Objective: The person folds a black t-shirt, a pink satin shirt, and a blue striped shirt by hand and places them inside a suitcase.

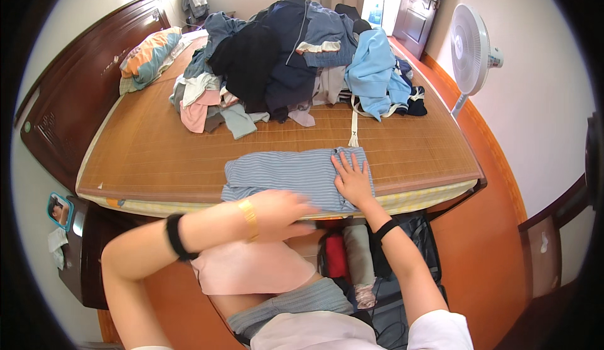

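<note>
A blue-and-white striped garment (283, 170) lies folded into a flat rectangle at the near edge of the bed. My right hand (353, 180) rests on its right end, palm down with the fingers spread. Blurred by motion, my left hand (288, 215) is over or just in front of the garment's near edge, and no held item shows in it; whether it touches the cloth I cannot tell. Beyond the garment rises a large pile of clothes (288, 62), with a light blue garment (373, 74) on its right side. A white drawstring (354, 125) trails from the pile toward the striped garment.
The bed's woven mat (155, 147) extends around the garment. An open suitcase (415, 255) with rolled clothes sits low at the bed's near side. A white standing fan (469, 50) is at the right, a dark bedside cabinet (89, 255) at the left, and a pillow (153, 57) by the headboard.
</note>
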`<action>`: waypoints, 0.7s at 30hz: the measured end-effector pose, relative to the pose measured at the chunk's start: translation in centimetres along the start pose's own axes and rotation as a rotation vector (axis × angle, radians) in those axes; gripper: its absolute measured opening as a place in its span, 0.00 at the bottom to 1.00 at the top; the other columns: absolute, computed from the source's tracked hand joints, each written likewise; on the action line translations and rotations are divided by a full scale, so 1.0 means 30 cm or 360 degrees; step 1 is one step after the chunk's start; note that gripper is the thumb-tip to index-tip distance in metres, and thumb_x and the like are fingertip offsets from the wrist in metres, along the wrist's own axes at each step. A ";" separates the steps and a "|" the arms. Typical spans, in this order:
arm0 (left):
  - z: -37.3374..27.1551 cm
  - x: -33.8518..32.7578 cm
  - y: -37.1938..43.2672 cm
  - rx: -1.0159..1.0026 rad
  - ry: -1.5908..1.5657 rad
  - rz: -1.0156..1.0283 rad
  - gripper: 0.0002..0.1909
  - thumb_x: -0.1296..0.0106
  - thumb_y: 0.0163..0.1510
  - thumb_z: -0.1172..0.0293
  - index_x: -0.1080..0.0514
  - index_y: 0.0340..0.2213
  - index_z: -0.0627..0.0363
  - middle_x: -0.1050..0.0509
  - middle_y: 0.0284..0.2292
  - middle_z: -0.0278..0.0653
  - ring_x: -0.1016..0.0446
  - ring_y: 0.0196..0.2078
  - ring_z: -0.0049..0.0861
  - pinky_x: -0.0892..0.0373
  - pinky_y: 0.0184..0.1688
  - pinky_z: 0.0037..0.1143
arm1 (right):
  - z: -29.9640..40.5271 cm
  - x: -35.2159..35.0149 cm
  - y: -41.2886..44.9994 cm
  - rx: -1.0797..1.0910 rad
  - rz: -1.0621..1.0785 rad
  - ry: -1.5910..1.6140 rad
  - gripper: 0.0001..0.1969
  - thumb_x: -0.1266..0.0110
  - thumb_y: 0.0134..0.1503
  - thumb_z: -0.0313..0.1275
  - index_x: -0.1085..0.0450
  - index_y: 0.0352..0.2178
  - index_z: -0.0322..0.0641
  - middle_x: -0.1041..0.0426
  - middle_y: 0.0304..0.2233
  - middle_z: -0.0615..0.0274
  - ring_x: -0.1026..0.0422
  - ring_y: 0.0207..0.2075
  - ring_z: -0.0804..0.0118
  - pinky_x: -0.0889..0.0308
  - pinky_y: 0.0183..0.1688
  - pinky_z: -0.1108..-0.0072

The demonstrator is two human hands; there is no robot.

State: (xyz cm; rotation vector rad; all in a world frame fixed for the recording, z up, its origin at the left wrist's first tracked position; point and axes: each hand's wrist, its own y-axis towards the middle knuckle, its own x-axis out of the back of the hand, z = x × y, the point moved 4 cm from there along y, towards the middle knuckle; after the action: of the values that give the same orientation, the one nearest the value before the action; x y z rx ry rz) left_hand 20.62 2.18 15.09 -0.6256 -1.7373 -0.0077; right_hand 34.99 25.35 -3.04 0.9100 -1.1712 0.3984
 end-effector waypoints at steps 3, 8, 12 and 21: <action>-0.120 0.135 0.263 -0.0305 -0.0355 -0.0513 0.23 0.55 0.54 0.56 0.34 0.46 0.60 0.30 0.40 0.50 0.31 0.44 0.43 0.35 0.47 0.35 | -0.016 -0.034 -0.003 0.0003 0.0049 -0.0005 0.29 0.60 0.54 0.41 0.49 0.59 0.61 0.48 0.61 0.59 0.52 0.62 0.48 0.60 0.59 0.46; -0.016 -0.031 0.665 -0.0052 0.0159 -0.0638 0.23 0.66 0.60 0.58 0.39 0.53 0.56 0.43 0.55 0.49 0.45 0.58 0.48 0.42 0.56 0.38 | -0.005 -0.036 -0.011 0.0245 -0.0046 0.0030 0.30 0.61 0.56 0.45 0.50 0.60 0.55 0.54 0.63 0.58 0.57 0.64 0.53 0.64 0.61 0.54; 0.169 -0.243 0.771 0.0482 -0.0407 -0.0619 0.27 0.74 0.61 0.55 0.49 0.59 0.52 0.55 0.62 0.44 0.60 0.65 0.44 0.56 0.62 0.44 | -0.004 -0.025 -0.009 0.0045 0.0339 -0.0126 0.30 0.60 0.56 0.43 0.49 0.60 0.51 0.53 0.63 0.60 0.58 0.64 0.53 0.63 0.62 0.56; 0.205 -0.311 0.790 0.0582 -0.0290 -0.0961 0.30 0.71 0.59 0.57 0.54 0.60 0.54 0.55 0.63 0.40 0.60 0.65 0.39 0.61 0.64 0.38 | -0.111 0.058 -0.093 -0.0229 -0.0401 0.0792 0.24 0.50 0.50 0.27 0.36 0.51 0.40 0.40 0.55 0.43 0.47 0.60 0.48 0.51 0.60 0.63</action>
State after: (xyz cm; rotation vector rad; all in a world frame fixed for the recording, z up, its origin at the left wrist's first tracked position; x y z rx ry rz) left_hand 25.96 20.72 -2.64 0.1818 -1.9821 -0.0547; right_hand 39.63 25.96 -2.90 0.7630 -0.6125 0.3069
